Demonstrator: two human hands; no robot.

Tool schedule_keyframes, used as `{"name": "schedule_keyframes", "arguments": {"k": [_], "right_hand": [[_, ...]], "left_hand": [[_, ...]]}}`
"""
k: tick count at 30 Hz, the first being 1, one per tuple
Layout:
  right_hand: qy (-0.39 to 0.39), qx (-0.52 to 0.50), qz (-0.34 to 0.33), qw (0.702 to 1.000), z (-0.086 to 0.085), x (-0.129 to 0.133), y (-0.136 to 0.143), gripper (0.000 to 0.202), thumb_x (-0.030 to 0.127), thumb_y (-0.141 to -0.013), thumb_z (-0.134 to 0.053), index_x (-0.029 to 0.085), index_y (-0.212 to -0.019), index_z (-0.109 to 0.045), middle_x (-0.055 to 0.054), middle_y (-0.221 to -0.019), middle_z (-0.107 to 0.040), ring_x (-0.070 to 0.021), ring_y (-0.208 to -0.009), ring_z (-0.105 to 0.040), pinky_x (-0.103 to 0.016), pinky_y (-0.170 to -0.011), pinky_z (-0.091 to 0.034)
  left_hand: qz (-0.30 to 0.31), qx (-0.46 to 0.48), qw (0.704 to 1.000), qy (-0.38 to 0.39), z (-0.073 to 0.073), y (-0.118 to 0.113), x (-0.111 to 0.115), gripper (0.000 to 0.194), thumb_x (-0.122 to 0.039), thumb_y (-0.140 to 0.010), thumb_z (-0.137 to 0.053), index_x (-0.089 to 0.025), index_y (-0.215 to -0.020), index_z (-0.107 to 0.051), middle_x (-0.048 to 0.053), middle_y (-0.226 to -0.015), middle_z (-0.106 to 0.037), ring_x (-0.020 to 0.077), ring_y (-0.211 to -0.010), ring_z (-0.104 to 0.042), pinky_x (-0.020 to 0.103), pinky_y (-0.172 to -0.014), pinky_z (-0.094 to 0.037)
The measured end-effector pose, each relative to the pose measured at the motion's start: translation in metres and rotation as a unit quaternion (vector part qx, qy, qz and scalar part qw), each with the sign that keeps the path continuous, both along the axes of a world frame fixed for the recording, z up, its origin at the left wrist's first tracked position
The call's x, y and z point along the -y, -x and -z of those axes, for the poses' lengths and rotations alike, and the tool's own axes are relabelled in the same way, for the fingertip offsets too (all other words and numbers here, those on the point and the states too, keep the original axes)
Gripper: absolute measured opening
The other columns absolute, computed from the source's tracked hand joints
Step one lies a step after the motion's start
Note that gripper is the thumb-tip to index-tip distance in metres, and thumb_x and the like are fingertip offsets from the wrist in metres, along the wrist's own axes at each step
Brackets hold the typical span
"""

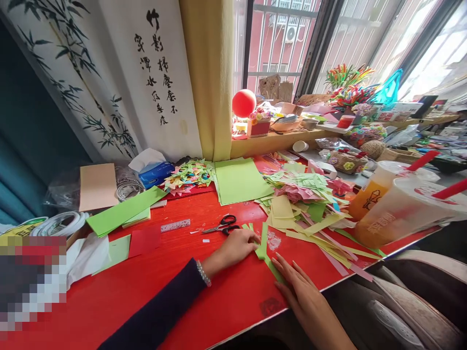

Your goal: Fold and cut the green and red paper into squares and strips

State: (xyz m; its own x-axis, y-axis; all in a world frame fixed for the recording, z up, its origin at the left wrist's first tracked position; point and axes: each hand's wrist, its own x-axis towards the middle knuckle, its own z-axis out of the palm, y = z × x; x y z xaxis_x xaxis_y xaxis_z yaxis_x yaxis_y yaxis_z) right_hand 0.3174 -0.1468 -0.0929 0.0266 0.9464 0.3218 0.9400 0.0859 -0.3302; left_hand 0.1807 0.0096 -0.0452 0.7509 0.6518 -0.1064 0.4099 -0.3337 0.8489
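A light green paper strip (263, 247), folded so its arms point different ways, lies on the red table (219, 301). My left hand (238, 248), with a beaded bracelet at the wrist, curls its fingers on the strip's left part and holds it down. Stretched out almost flat, the fingers of my right hand (299, 288) rest along the strip's lower right arm without gripping it. Just beyond my left hand lie black-handled scissors (226, 222), blades toward the left. A patterned ruler (175, 225) is farther left.
Loose yellow, green and pink paper strips (310, 214) pile up at the right, beside two drink cups (404, 214). Green sheets (241, 180) and a heap of small folded pieces (189, 176) lie at the back. Tape rolls (60, 227) stand at the left.
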Motion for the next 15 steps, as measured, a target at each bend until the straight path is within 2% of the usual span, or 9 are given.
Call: {"name": "schedule_keyframes", "arguments": {"k": [2,4,6,8,10,12,15], "right_hand": [[-0.016,-0.033,0.038,0.999,-0.003,0.002,0.0,0.045,0.035,-0.089,-0.034,0.018,-0.131,-0.039,-0.008,-0.129,-0.048,-0.0234,-0.116,-0.047,-0.039,-0.09,-0.047],[-0.035,-0.047,0.061,0.996,-0.006,-0.002,0.002,0.051,0.038,-0.088,-0.037,0.016,-0.134,-0.032,-0.01,-0.133,-0.043,-0.0221,-0.119,-0.043,-0.037,-0.093,-0.045],[-0.043,-0.029,0.058,0.997,-0.007,-0.013,0.005,0.056,0.041,-0.086,-0.041,0.013,-0.135,-0.032,-0.011,-0.136,-0.038,-0.0231,-0.124,-0.037,-0.038,-0.096,-0.042],[-0.039,0.008,0.044,0.998,-0.004,-0.025,0.007,0.052,0.041,-0.086,-0.042,0.013,-0.13,-0.041,-0.011,-0.132,-0.043,-0.0252,-0.123,-0.038,-0.041,-0.097,-0.04],[-0.033,0.039,0.043,0.998,0.0,-0.034,0.009,0.043,0.034,-0.088,-0.041,0.014,-0.124,-0.048,-0.011,-0.125,-0.052,-0.0256,-0.119,-0.043,-0.043,-0.096,-0.041],[-0.034,0.06,0.041,0.997,0.005,-0.037,0.011,0.037,0.019,-0.088,-0.038,0.013,-0.122,-0.051,-0.009,-0.12,-0.056,-0.0239,-0.115,-0.048,-0.039,-0.091,-0.046],[-0.046,0.089,0.028,0.995,0.008,-0.033,0.011,0.048,0.0,-0.079,-0.031,0.014,-0.119,-0.054,-0.008,-0.117,-0.058,-0.0212,-0.11,-0.053,-0.032,-0.082,-0.052]], "left_hand": [[0.025,0.002,0.996,-0.091,0.006,0.0,0.005,0.016,-0.015,-0.074,-0.055,-0.017,-0.087,-0.064,0.005,-0.084,-0.061,0.0191,-0.083,-0.057,0.033,-0.078,-0.045],[0.047,0.0,0.982,-0.183,0.01,0.001,0.009,0.021,-0.02,-0.076,-0.056,-0.019,-0.096,-0.062,0.006,-0.093,-0.058,0.0201,-0.09,-0.054,0.033,-0.083,-0.042],[0.043,0.0,0.972,-0.231,0.014,0.003,0.011,0.027,-0.026,-0.077,-0.058,-0.02,-0.103,-0.06,0.008,-0.1,-0.053,0.0211,-0.096,-0.051,0.034,-0.087,-0.04],[0.032,0.006,0.97,-0.24,0.019,0.004,0.01,0.03,-0.029,-0.077,-0.058,-0.021,-0.106,-0.059,0.008,-0.103,-0.05,0.0214,-0.1,-0.049,0.035,-0.09,-0.039],[0.041,0.019,0.973,-0.227,0.021,0.007,0.006,0.025,-0.026,-0.08,-0.054,-0.022,-0.104,-0.059,0.007,-0.103,-0.049,0.0198,-0.1,-0.049,0.034,-0.092,-0.038],[0.042,0.041,0.976,-0.208,0.019,0.01,0.002,0.023,-0.019,-0.082,-0.048,-0.022,-0.102,-0.059,0.006,-0.102,-0.05,0.0175,-0.099,-0.05,0.031,-0.092,-0.038],[-0.028,0.069,0.976,-0.205,0.01,0.021,-0.006,0.024,-0.014,-0.083,-0.043,-0.02,-0.1,-0.058,0.006,-0.099,-0.051,0.0161,-0.095,-0.052,0.029,-0.09,-0.039]]}}
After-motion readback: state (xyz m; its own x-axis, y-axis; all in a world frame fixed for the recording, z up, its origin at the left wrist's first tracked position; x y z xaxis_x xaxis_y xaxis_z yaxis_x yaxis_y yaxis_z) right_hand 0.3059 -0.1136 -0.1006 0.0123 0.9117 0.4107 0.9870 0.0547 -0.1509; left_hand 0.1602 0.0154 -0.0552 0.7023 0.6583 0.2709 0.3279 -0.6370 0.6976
